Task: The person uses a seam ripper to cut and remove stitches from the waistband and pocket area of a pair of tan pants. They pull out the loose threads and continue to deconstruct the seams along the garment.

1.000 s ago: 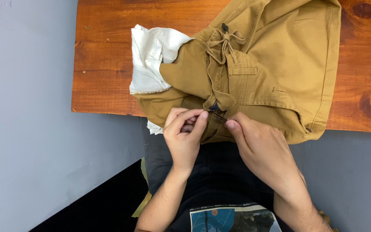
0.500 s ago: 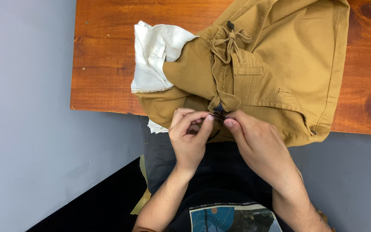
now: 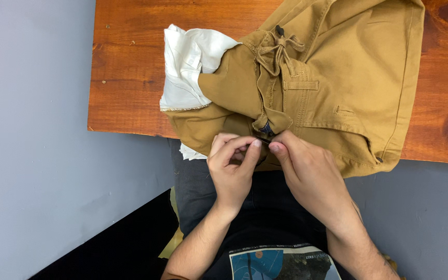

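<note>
Both forearms enter from bottom of frame, bare, converging toward centre. Left hand (image 3: 233, 168): back of hand toward camera, fingers curled inward, index finger bent over the thumb in a tight pinch. Right hand (image 3: 309, 173): back of hand up, wrist angled in from lower right, thumb and index fingertips pressed together in a pinch. Fingertips of the two hands nearly touching, just beside each other.

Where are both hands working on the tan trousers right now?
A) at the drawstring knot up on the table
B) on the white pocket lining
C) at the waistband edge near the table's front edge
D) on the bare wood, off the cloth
C: the left hand and right hand meet fingertip to fingertip at the waistband of the trousers, well below the drawstring knot.
</note>
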